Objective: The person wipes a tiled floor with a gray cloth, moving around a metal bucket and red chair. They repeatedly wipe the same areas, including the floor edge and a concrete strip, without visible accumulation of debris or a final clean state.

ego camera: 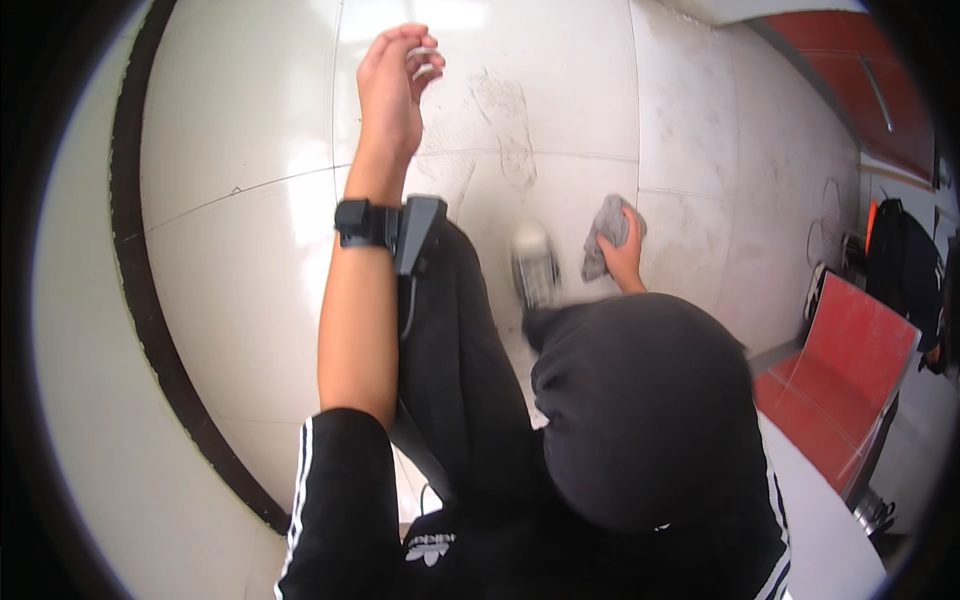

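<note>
My right hand grips a crumpled grey cloth at floor level, to the right of my shoe. Pale, glossy tiles make up the floor, and dark shoe-print smudges mark it ahead of the shoe. Stretched far forward over the tiles, my left hand holds nothing, its fingers loosely curled and apart. A black strap with a grey device is worn on the left forearm, with a thin cable hanging from it. My bent knee hides most of the right arm.
A dark baseboard curves along the pale wall at left. On the right stand a red chair and a dark bag. A red panel with a metal handle is at upper right, and loose wire lies near the bag.
</note>
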A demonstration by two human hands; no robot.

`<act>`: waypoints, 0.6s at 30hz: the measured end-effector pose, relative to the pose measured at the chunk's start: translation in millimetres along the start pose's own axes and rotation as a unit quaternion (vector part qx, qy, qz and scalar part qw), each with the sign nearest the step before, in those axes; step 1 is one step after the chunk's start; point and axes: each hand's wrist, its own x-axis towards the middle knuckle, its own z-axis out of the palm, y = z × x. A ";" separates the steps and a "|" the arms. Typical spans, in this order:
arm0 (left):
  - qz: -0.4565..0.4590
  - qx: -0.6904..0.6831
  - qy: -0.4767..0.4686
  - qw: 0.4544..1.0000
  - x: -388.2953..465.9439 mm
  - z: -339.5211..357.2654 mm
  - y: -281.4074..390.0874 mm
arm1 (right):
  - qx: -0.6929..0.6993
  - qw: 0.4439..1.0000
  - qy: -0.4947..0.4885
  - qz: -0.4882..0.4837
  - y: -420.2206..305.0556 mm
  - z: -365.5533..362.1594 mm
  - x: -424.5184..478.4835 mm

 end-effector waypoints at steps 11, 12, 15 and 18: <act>-0.138 -0.101 0.006 0.985 -63.3 -23.7 30.2 | 0.066 0.994 0.088 -0.015 38.9 -5.6 129.9; -0.140 -0.125 -0.023 0.982 -73.7 -19.7 48.4 | 0.087 0.994 0.062 -0.017 24.8 6.9 150.4; -0.151 -0.133 -0.096 0.975 -66.0 -3.0 51.5 | 0.128 0.991 0.045 0.006 1.4 13.0 228.0; -0.126 -0.130 -0.215 0.960 -50.1 -15.1 25.9 | 0.044 0.995 0.038 -0.081 -23.3 15.7 257.8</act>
